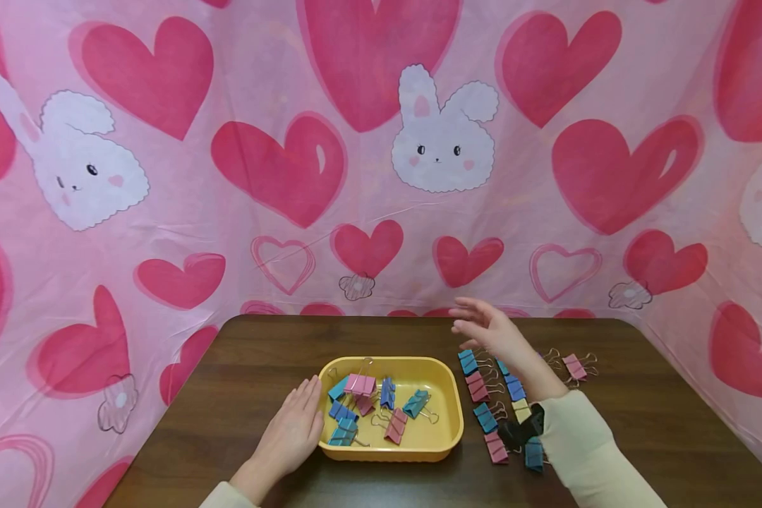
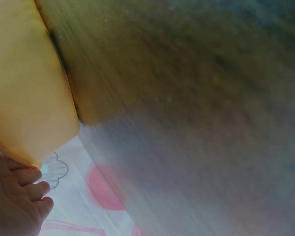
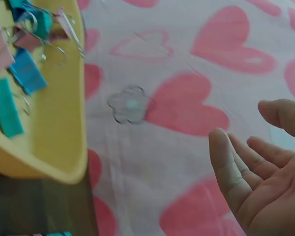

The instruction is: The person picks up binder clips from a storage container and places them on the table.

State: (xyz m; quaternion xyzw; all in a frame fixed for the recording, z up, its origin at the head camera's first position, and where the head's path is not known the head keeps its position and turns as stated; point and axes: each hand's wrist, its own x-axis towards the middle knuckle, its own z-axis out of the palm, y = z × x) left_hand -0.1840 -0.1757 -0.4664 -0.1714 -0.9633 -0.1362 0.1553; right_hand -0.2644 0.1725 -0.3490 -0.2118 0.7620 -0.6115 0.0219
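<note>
A yellow plastic tray (image 1: 419, 455) stands on the table with several binder clips inside, among them a pink clip (image 1: 360, 384), a blue clip (image 1: 388, 393) and a teal clip (image 1: 416, 403). My left hand (image 1: 290, 425) rests along the tray's left side, fingers extended at the rim; its fingertips (image 2: 35, 191) show beside the tray wall in the left wrist view. Raised beyond the tray's far right corner, my right hand (image 1: 497, 340) holds nothing, its thumb and fingers apart. Below it, rows of binder clips lie on the table, including a pink clip (image 1: 478, 386).
The right forearm hides part of the clip rows. A lone pink clip (image 1: 574, 367) lies at the right end. A black strap (image 1: 522, 429) circles the right wrist. Behind the brown table (image 1: 267, 339) hangs a pink cloth (image 1: 368, 204) with hearts and rabbits.
</note>
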